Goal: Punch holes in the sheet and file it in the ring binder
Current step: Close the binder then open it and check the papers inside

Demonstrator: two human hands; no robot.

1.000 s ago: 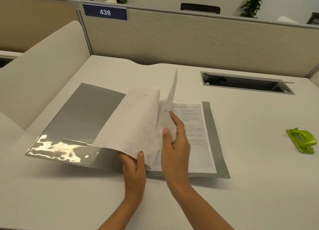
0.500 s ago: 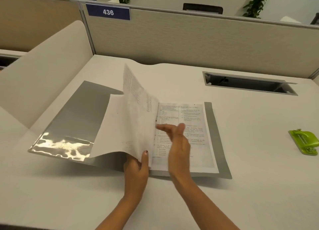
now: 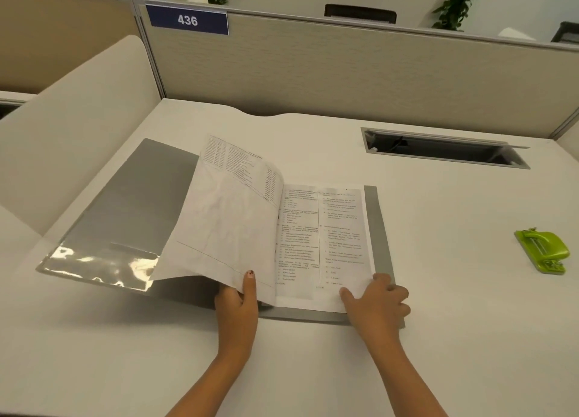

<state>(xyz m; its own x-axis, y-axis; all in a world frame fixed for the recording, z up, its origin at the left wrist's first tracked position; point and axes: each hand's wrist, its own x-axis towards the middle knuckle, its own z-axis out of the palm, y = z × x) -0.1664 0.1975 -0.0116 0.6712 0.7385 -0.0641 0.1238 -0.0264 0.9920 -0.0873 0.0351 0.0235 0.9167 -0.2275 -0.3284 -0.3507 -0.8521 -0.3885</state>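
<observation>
Open grey binder [image 3: 125, 203] on the desk [image 3: 454, 322], both hands on its pages.

One printed sheet [image 3: 326, 238] lies flat on the binder's right half, near the middle of the desk towards its front edge, with grey cover showing along its right and front sides. A lifted batch of sheets [image 3: 228, 222] arches over to the left half; how many are in it cannot be told. The left hand [image 3: 236, 304] holds that batch at its front edge, thumb on top and the other fingers hidden beneath. The right hand [image 3: 377, 305] rests on the flat sheet's front right corner, thumb pressed on the paper, fingers curled over the binder's edge. The binder's left cover carries a shiny clear pocket [image 3: 100, 263] by its front edge. One green hole punch [image 3: 543, 250] sits well apart near the desk's right edge. One open cable slot [image 3: 445, 150] lies towards the back.
</observation>
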